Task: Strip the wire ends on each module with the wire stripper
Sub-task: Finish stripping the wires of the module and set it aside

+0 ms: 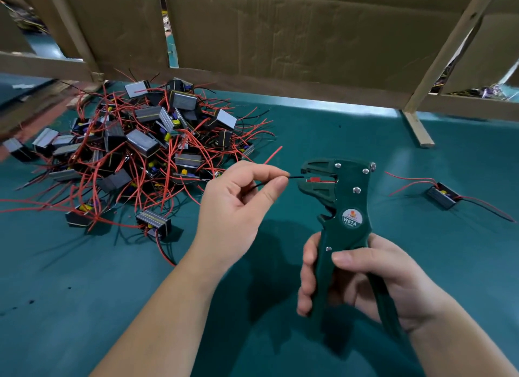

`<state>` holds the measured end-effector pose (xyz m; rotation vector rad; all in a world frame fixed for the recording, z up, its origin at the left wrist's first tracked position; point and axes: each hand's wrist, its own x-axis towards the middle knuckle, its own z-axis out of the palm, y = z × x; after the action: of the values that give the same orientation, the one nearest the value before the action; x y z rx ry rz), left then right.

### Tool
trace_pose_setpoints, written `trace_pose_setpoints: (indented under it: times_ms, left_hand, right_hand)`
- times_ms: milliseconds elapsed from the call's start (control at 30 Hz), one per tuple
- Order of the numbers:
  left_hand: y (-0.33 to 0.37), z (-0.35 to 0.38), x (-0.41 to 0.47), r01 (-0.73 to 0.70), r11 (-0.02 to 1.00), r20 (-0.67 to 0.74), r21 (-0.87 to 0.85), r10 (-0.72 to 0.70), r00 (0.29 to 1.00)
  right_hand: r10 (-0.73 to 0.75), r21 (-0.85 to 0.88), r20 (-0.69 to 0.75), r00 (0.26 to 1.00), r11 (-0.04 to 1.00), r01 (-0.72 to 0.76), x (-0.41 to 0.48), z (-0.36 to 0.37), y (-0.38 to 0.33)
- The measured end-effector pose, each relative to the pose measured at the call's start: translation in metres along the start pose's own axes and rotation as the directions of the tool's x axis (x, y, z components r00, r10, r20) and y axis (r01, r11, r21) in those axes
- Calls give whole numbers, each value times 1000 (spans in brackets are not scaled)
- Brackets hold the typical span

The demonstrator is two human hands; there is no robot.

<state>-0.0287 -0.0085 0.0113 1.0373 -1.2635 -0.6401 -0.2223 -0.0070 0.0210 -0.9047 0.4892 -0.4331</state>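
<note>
Head view: right grip [398, 275] clamps upright wire stripper [348, 197], jaws left; left grip [238, 205] pinches horizontal wire [295, 177]; teal bench [337, 129].

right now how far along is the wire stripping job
Barely started, it seems. One module lies apart on the right, maybe finished; its wire ends are too small to tell. In hand: the left hand pinches a black wire into the wire stripper, which the right hand grips. Left: the big pile of modules.

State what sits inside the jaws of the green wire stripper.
A black wire, pinched by the left hand, enters the jaws of the wire stripper beside a red insert. Its tip is hidden behind the jaw.
</note>
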Motion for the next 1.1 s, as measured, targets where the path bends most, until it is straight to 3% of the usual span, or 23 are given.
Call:
trace_pose_setpoints:
  times_ms: [300, 633, 1100]
  left_hand:
    - [1, 0, 0, -45, 998, 34, 49, 43, 998]
    - [0, -2, 1, -60, 993, 52, 102, 55, 997]
    - [3, 0, -3, 15, 1000, 73, -17, -14, 997]
  right_hand:
    - [-9, -71, -95, 995, 997, 2, 0, 2, 3]
    - [7, -49, -69, 998, 999, -10, 1, 0, 4]
    - [0, -59, -72, 997, 998, -5, 2, 0, 5]
